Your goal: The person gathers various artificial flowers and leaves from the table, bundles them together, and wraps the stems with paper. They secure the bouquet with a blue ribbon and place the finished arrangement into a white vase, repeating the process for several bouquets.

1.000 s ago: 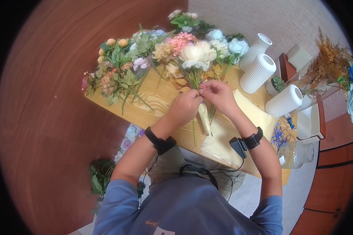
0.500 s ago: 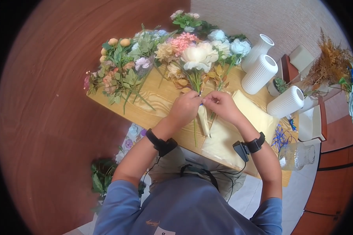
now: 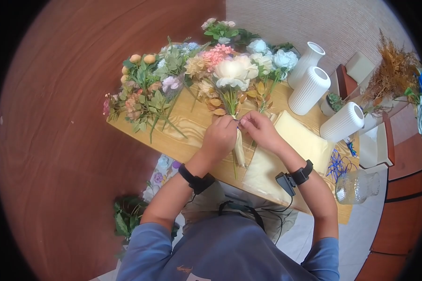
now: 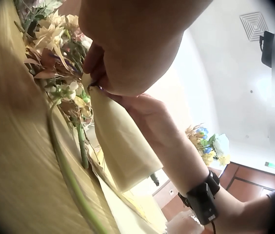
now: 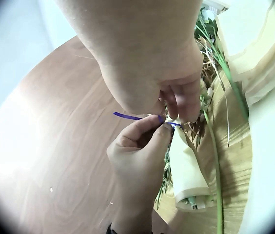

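A bouquet with a large cream flower (image 3: 236, 72) lies over the table, its stems bound in pale yellow wrap (image 3: 239, 151) (image 4: 123, 141) (image 5: 187, 170). At the neck of the wrap, the left hand (image 3: 219, 136) (image 4: 137, 51) (image 5: 138, 153) pinches a thin blue ribbon (image 5: 127, 116) between thumb and index finger; one ribbon end sticks out past the fingertips. Close against it, the right hand (image 3: 263, 133) (image 4: 153, 119) (image 5: 147, 61) has its fingers curled at the same spot, pinching the ribbon; its thumb tip is partly hidden in the right wrist view.
Mixed artificial flowers (image 3: 147, 96) cover the table's left and back. Several white vases (image 3: 310, 90) stand at the right, with yellow sheets (image 3: 297, 136), loose blue ribbon (image 3: 338, 165) and a clear glass vase (image 3: 356, 187) nearer the right edge.
The right hand has come down from above the bouquet's neck to beside the left fingertips. The left hand keeps its place at the neck; the head view has shifted slightly.
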A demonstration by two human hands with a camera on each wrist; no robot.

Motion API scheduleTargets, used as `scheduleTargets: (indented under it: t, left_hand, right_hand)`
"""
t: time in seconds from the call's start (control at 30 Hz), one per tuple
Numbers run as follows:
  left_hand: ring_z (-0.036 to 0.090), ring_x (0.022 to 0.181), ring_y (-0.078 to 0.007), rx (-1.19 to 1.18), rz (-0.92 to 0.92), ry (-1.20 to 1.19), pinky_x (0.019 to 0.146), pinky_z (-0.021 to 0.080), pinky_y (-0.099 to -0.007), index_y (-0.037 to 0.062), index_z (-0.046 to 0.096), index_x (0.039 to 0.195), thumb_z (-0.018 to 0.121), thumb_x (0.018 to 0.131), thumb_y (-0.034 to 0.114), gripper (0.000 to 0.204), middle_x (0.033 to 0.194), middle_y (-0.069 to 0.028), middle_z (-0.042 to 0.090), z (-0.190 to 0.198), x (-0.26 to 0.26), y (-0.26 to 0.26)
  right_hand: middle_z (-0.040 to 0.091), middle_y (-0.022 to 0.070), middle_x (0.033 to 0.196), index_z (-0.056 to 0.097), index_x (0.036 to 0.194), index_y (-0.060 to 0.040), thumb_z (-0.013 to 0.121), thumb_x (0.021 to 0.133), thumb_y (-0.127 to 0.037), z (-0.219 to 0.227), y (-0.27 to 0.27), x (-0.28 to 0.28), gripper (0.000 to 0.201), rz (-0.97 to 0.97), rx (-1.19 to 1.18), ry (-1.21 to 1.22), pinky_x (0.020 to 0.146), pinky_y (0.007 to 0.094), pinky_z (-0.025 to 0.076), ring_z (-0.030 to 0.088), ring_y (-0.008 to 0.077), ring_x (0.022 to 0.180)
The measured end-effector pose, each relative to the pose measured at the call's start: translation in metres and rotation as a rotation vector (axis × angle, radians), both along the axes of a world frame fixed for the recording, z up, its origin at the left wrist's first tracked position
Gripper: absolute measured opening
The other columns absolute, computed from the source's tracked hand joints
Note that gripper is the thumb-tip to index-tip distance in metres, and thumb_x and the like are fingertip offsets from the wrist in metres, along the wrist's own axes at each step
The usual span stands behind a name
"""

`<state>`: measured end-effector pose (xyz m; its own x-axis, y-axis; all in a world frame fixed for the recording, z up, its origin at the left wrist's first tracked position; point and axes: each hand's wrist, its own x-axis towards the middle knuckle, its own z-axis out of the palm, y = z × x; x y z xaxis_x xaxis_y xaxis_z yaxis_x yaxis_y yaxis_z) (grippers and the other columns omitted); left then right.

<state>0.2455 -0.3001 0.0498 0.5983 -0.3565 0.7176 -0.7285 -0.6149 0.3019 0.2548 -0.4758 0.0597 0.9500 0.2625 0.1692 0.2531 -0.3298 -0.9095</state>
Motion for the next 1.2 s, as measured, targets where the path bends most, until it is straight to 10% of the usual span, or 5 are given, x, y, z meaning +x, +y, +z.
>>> scheduleTargets:
  t: [0.87, 1.2]
  left_hand:
    - [0.057, 0.063, -0.02, -0.341, -0.02, 0.25, 0.058, 0.048, -0.0298, -0.0013, 0.058, 0.078, 0.065, 0.072, -0.003, 0.009, 0.075, -0.0094, 0.056, 0.001, 0.004, -0.005]
    - [0.055, 0.067, -0.0309, -0.228, -0.006, 0.126, 0.058, 0.045, -0.0398, 0.0027, 0.055, 0.074, 0.064, 0.072, 0.001, 0.01, 0.074, -0.012, 0.053, 0.007, 0.002, -0.003]
  right_hand:
    - [0.062, 0.0091, 0.08, 0.058, 0.09, 0.0005, 0.058, 0.091, -0.015, -0.001, 0.004, 0.0, 0.015, -0.024, 0.052, -0.033, 0.068, 0.0291, 0.047, 0.059, 0.017, 0.072]
    - [0.064, 0.0042, 0.087, 0.053, 0.097, -0.0014, 0.053, 0.097, -0.017, -0.006, 0.001, 0.006, 0.016, 0.016, 0.163, 0.085, 0.069, 0.0234, 0.049, 0.06, 0.0089, 0.081]
